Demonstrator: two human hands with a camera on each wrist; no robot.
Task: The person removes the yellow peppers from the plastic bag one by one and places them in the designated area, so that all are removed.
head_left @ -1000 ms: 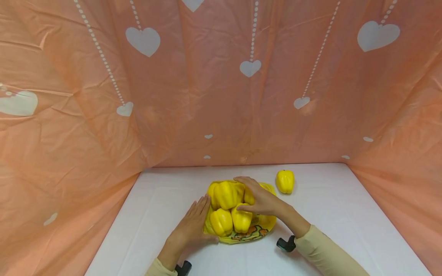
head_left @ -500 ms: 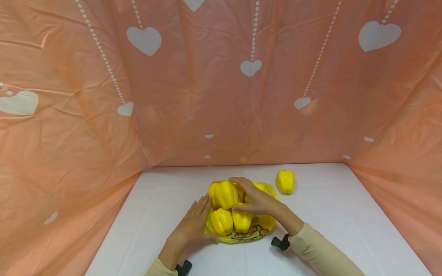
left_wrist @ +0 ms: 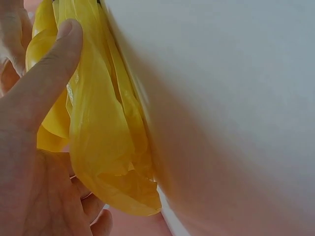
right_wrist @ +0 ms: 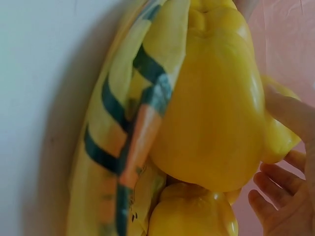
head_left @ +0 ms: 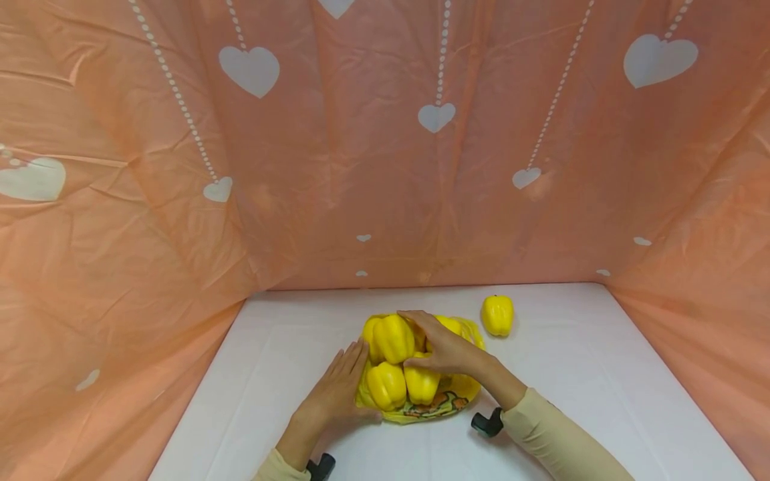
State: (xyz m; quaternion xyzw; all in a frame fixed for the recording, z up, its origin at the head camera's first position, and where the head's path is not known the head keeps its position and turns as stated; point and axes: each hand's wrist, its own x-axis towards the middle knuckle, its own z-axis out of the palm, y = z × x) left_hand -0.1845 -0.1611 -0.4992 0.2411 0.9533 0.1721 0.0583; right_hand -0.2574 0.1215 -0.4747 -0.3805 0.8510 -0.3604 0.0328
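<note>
Green-and-orange print (right_wrist: 142, 142), lettering unclear, marks the yellow plastic bag (head_left: 448, 404) cradling bell peppers (head_left: 388, 386). Left hand (head_left: 333, 389), straight-fingered, touches the bag's left edge; right hand (head_left: 446, 351), spread unclenched over it, has shifted leftward.

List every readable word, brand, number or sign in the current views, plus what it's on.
No readable words, brands or numbers.
Orange-and-green print on the yellow plastic bag: a picture or lettering, can't tell which.
Small dark marks on the same bag, right wrist view: too small and blurred to read.
Backdrop: white hearts and dotted strings, pattern only.
</note>
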